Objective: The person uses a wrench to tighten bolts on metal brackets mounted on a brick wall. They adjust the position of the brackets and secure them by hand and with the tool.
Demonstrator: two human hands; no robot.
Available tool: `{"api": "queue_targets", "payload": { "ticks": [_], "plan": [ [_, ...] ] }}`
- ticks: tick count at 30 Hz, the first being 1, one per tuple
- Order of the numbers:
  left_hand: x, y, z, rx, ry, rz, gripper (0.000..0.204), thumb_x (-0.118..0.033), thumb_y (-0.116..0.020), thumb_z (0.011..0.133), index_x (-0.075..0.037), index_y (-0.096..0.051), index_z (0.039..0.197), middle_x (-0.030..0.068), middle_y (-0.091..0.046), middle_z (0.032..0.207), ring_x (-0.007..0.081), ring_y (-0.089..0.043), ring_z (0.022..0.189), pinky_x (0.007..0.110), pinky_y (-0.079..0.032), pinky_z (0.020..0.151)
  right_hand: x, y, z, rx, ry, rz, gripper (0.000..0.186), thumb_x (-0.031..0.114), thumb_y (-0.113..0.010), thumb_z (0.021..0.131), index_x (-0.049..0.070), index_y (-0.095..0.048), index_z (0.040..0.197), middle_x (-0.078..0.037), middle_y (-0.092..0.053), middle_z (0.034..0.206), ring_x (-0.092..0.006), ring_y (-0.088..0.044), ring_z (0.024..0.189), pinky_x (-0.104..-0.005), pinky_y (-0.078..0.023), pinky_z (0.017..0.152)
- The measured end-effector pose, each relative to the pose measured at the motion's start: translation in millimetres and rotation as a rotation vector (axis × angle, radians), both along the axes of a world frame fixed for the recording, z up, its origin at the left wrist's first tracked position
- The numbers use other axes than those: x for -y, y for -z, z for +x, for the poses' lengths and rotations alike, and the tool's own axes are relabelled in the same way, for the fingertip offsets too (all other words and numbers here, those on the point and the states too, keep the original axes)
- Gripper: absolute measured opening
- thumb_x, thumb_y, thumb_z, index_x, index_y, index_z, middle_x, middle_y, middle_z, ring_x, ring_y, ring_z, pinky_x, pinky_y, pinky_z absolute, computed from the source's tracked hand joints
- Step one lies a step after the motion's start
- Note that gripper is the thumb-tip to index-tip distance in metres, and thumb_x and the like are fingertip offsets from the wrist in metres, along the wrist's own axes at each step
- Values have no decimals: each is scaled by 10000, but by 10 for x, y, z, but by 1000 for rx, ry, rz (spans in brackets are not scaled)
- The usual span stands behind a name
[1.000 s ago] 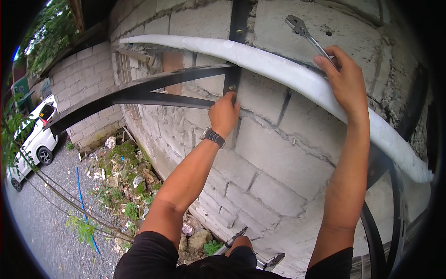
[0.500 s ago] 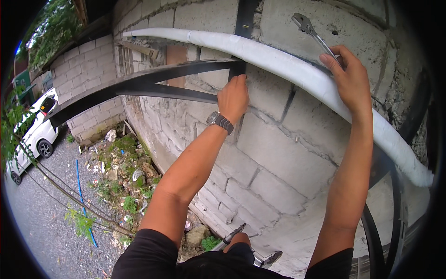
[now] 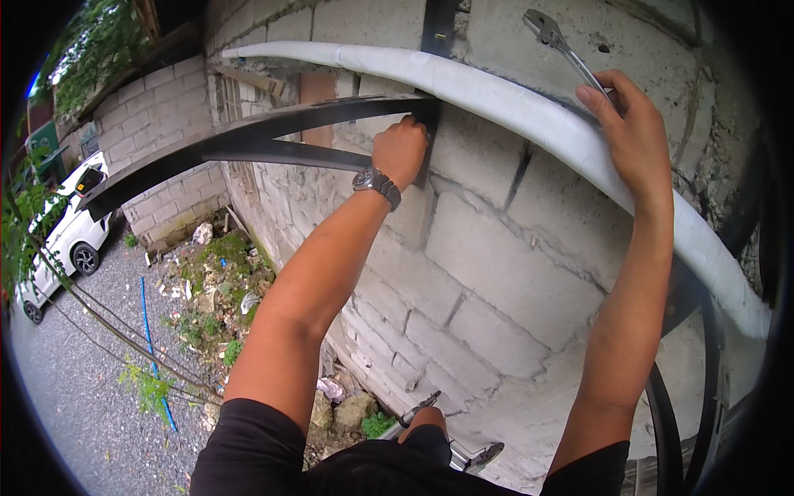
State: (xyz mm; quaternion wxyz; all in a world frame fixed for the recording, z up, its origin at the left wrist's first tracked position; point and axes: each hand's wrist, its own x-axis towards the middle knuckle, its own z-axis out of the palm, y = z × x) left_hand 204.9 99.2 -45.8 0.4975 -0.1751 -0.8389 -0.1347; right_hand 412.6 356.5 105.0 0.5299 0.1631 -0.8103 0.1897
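My left hand [image 3: 400, 154], with a dark watch on its wrist, is closed at the inner end of a black metal triangular bracket [image 3: 184, 159] against the block wall. Its fingertips are hidden behind the knuckles, so whatever they pinch does not show. A silver adjustable wrench [image 3: 569, 54] is gripped in my right hand [image 3: 635, 140], its jaws pointing up and left. That hand is raised in front of a long white wrapped pipe [image 3: 496, 105], which runs along the wall above the bracket.
The grey block wall [image 3: 504, 240] fills the middle and right. Below me are metal ladder parts [image 3: 463, 456]. Down left lie rubble with weeds [image 3: 219, 289], gravel [image 3: 91, 372], a blue hose [image 3: 147, 331] and a parked white car [image 3: 70, 236]. Black metal bars [image 3: 664, 422] curve at lower right.
My left hand has shifted a little left and up along the bracket's inner end, still closed. My right hand keeps hold of the wrench and has barely moved. The view has tilted slightly.
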Motion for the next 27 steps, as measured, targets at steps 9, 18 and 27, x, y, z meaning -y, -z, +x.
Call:
{"api": "queue_targets", "payload": {
  "ticks": [9,18,27],
  "plan": [
    [31,15,117,100,112,122,184,-197,-695,928,-104,-752,1076,139,-722,1049,369,-705,922,479,-572,781,14,-10,31,1,-4,-1,331,373,-725,957,65,-726,1076,-57,-666,761,-146,-560,682,-327,-442,651],
    [1,5,107,85,98,234,173,-197,-664,927,-83,-748,1027,154,-722,1042,386,-712,892,498,-576,771,27,-7,40,21,19,-16,327,385,-725,956,70,-730,1043,-29,-645,723,-124,-525,654,-307,-405,622],
    [-23,-49,107,136,132,306,232,-191,-723,902,-63,-743,1095,183,-732,1055,401,-705,945,493,-570,814,-21,-1,-1,-7,45,11,331,392,-730,948,76,-731,1044,-24,-628,708,-124,-515,646,-310,-399,614]
  ]
}}
